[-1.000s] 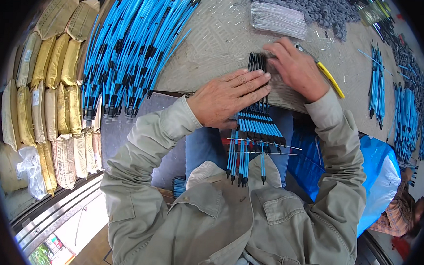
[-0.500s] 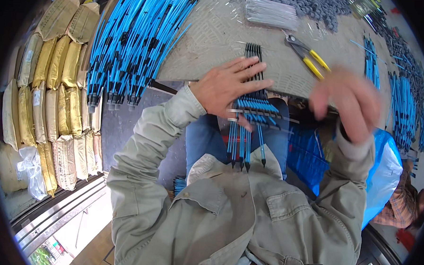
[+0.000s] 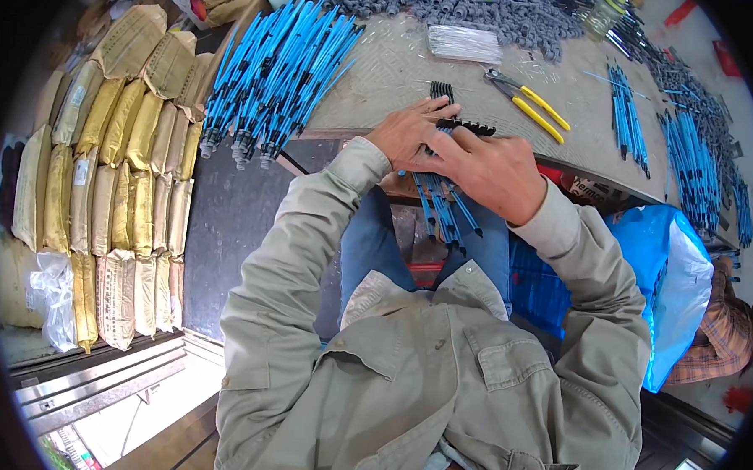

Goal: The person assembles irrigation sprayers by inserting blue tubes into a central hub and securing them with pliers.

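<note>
A bundle of thin blue rods with black fittings point(image 3: 448, 220) lies over the table's front edge, its near ends hanging above my lap. My left hand point(image 3: 404, 137) is closed over the bundle from the left. Beyond its fingers, a row of black rod ends point(image 3: 441, 91) shows on the table. My right hand point(image 3: 498, 171) has its fingers bent against the left hand. It grips a second group of the rods, whose black tips point(image 3: 474, 127) stick out above the knuckles. The hands overlap and hide the middle of both groups.
Pliers with yellow handles point(image 3: 537, 112) lie beyond my right hand, near a clear pack of thin white sticks point(image 3: 465, 44). Grey fittings point(image 3: 462, 8) are heaped at the back. Blue rods lie in a large pile point(image 3: 278, 75) at left and smaller piles point(image 3: 625, 111) at right.
My right hand has come in from the right, where it was blurred, and now meets the left hand. The left fingers, spread before, are drawn closer together. The crosswise rods have turned.
</note>
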### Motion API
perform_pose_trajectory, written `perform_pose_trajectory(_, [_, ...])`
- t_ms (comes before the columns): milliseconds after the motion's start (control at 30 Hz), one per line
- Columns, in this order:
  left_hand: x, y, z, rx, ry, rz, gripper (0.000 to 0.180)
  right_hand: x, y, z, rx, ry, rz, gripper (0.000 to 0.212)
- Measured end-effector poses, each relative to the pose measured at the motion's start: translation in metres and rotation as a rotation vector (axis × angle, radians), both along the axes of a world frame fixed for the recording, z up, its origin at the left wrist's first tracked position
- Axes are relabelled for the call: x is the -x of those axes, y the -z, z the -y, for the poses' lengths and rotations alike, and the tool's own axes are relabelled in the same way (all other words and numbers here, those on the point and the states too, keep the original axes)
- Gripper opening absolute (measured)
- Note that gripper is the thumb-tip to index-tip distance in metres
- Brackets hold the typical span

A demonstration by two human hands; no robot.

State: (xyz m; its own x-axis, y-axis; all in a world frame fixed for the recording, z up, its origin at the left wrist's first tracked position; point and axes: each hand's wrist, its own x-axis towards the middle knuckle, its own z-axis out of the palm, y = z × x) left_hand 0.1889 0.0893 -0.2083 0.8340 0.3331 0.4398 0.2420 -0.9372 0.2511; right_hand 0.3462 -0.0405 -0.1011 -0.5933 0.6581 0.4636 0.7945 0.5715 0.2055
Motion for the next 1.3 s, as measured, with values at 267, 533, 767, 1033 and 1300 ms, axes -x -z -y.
perform_pose_trajectory(267, [-0.011, -0.042, 0.021, 0.278, -0.139, -0.096, 0.076, -0.028, -0.017, -0.039, -0.111, -0.089, -0.13, 0.02])
perform_pose_trajectory(533, [-0.018, -0.012, 0.004, 0.168, -0.133, 0.081, 0.059, -0.054, 0.011, -0.026, -0.279, -0.163, -0.497, 0.043])
perform_pose_trajectory(767, [-0.013, -0.014, -0.011, 0.141, -0.116, 0.158, 0.056, -0.03, 0.071, -0.07, 0.605, -0.288, -1.439, 0.041])
perform_pose_trajectory(1033, [-0.028, -0.047, 0.02, 0.42, -0.067, 0.226, 0.056, -0.022, 0.042, -0.054, 0.988, -0.35, -1.641, 0.033])
perform_pose_trajectory(1300, [-0.075, -0.047, 0.079, 1.141, 0.186, 0.305, 0.044, -0.062, -0.015, -0.012, 0.804, -0.373, -1.616, 0.026])
